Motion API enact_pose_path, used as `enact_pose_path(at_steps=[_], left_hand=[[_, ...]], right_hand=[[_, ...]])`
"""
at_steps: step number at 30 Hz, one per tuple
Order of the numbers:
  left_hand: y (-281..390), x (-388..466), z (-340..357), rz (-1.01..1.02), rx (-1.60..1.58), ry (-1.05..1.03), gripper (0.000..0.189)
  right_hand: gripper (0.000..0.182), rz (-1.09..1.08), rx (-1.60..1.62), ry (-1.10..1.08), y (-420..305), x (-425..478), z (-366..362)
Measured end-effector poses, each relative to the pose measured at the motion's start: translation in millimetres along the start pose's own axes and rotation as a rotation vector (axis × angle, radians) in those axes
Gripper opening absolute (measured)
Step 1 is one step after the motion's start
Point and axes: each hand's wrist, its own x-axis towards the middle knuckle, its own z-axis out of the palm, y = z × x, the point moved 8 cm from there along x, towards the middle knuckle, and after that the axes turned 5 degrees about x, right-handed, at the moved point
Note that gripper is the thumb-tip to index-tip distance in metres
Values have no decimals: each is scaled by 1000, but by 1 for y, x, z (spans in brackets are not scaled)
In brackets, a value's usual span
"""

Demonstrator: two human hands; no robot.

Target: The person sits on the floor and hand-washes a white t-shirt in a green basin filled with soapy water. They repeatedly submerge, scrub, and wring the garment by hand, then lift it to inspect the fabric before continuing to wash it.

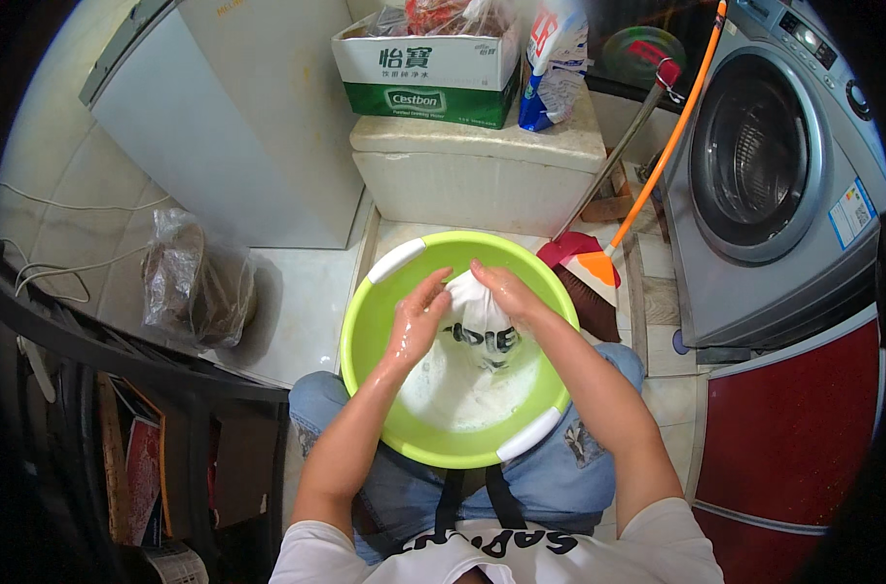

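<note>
A lime-green plastic basin (348,343) with white handle grips sits between my knees. Whitish, sudsy water (443,405) lies in its bottom. Over the water, a wet white cloth garment (472,303) with black lettering hangs gathered in folds. My right hand (507,293) grips its upper right side, with the fingertips at the top. On the other side, my left hand (419,314) is wet, its thumb and fingers curved at the garment's upper left edge. Whether those left fingers pinch the fabric cannot be made out. The garment's lower part meets the suds.
Beyond the basin, a pale chest (479,186) carries a Cestbon carton (428,102) and a blue-white bag (552,73). An orange-handled broom (654,175) and a red dustpan (559,248) stand right, before a front-loading washing machine (749,157). A plastic-wrapped object (198,285) is left.
</note>
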Motion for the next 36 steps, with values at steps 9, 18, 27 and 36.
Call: enact_pose_path(at_steps=[9, 18, 27, 36], left_hand=[[11, 3, -12, -37, 116, 13, 23], [32, 2, -33, 146, 108, 170, 13], [15, 4, -36, 31, -14, 221, 11], [13, 0, -5, -132, 0, -246, 17]], right_hand=[[53, 214, 102, 76, 8, -7, 1], [40, 101, 241, 110, -2, -10, -5], [15, -6, 7, 107, -15, -12, -13], [9, -142, 343, 177, -29, -18, -23]])
